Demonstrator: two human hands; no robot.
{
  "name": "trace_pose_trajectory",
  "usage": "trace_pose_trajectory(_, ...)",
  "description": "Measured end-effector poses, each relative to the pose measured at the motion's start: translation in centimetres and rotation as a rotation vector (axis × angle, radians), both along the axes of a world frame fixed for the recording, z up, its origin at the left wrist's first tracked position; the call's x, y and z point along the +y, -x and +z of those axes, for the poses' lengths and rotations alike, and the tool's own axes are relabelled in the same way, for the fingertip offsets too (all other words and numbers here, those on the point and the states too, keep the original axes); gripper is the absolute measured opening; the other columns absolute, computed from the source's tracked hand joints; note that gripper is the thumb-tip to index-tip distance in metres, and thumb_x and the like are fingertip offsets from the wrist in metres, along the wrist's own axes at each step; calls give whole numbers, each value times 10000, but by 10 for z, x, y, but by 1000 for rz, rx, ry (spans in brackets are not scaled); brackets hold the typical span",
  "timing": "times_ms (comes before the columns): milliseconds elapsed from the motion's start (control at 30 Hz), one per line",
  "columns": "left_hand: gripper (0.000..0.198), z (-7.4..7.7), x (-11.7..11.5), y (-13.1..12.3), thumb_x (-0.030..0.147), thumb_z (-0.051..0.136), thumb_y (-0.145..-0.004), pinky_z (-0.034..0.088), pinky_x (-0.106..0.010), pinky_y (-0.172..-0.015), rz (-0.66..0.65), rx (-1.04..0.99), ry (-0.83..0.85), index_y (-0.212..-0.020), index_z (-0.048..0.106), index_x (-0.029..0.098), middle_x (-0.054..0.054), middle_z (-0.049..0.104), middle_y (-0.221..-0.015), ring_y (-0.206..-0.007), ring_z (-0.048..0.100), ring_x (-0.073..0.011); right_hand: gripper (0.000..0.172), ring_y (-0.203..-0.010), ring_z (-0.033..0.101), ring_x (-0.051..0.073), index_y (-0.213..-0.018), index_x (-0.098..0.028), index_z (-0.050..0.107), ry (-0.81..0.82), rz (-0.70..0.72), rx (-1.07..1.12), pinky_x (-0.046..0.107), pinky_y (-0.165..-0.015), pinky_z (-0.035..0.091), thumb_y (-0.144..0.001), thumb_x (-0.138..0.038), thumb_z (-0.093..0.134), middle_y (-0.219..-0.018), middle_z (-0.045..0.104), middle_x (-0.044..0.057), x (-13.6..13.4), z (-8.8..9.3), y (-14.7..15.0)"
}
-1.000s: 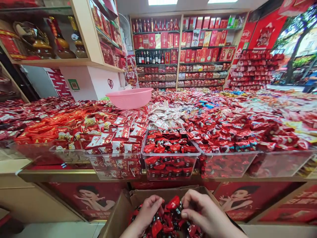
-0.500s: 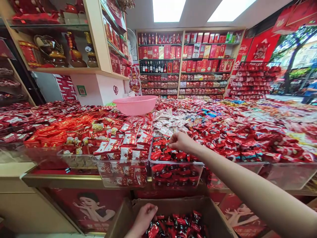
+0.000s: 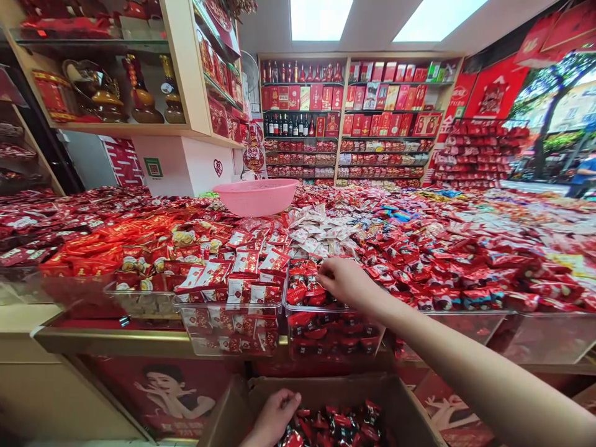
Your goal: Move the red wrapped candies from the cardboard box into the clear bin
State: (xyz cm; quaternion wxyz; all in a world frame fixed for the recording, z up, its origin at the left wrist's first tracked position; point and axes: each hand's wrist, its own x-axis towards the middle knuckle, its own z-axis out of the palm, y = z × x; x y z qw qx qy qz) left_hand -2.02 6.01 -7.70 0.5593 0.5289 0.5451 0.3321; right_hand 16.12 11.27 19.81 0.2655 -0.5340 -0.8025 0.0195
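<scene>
My right hand [image 3: 347,282] reaches over a clear plastic bin [image 3: 333,338] of red-and-black wrapped candies at the front of the display. Its fingers are curled down onto the pile, and what they hold is hidden. My left hand [image 3: 274,417] is low in a cardboard box [image 3: 400,410] in front of the counter. That hand's fingers are curled over the same red-and-black candies [image 3: 344,428] heaped in the box.
Clear bins of red sweets line the counter's front edge, one [image 3: 228,326] left of my right hand. A pink plastic bowl [image 3: 256,195] sits on the heaped candy behind. Shelves of red boxes and bottles [image 3: 344,112] fill the back wall. Another person [image 3: 582,174] stands far right outside.
A second ago both hands were together in the box. My right hand has risen to the candy bin and now presses lower into it. My left hand stays in the box.
</scene>
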Motion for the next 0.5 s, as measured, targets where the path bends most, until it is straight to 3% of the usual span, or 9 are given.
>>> trace_pose_trajectory(100,383,2,-3,-2,546,516,-616,305,-222,-517,-17,-52,19,-617,567,166,33,526,-462,-498,477,-127,157,-606,505,111,-692,-189,580,110,276,130,200,-550,354,-738,-272,455,-663,585,9,-52,-5,-4)
trace_pose_trajectory(167,395,2,-4,-7,554,538,-587,307,-217,-510,-25,-158,62,-617,558,161,36,525,-492,-500,465,-113,153,-583,509,105,-683,-206,584,389,478,126,182,-509,349,-727,-307,478,-652,591,-3,-82,-32,-5)
trace_pose_trajectory(200,399,1,-5,-10,554,553,-572,307,-215,-503,-23,-215,84,-620,552,158,37,521,-499,-491,456,-105,141,-564,509,107,-677,-206,586,542,503,111,179,-475,336,-705,-321,508,-638,593,-3,-92,-54,-5)
trace_pose_trajectory(267,410,-2,-5,-18,555,575,-544,303,-215,-479,-7,-292,117,-623,541,154,43,505,-485,-455,433,-92,119,-524,506,124,-681,-191,578,691,331,106,197,-444,307,-621,-294,585,-591,584,9,-99,-108,-3)
trace_pose_trajectory(300,414,-4,-6,-22,558,579,-535,300,-216,-463,6,-313,126,-622,535,155,47,494,-469,-431,422,-88,218,-540,515,134,-763,-188,567,727,238,160,197,-447,308,-566,-264,624,-607,586,13,-98,-136,-2)
trace_pose_trajectory(367,407,-5,-6,-30,552,589,-526,302,-218,-442,41,-339,114,-605,520,159,49,490,-458,-407,416,-86,395,-533,516,122,-915,-198,513,819,200,323,184,-447,311,-535,-199,621,-603,576,-7,-92,-188,3)
trace_pose_trajectory(433,375,-1,-8,-35,516,610,-534,309,-212,-437,79,-359,85,-578,505,159,51,495,-462,-405,422,-80,412,-528,511,105,-931,-198,486,887,224,514,170,-453,320,-538,-186,607,-579,550,-34,-87,-223,7)
trace_pose_trajectory(500,341,8,-11,-37,475,624,-551,315,-202,-434,110,-393,91,-580,503,157,58,493,-458,-404,431,-74,344,-527,506,93,-887,-191,483,899,235,692,164,-457,333,-557,-184,582,-576,532,-47,-86,-239,9)
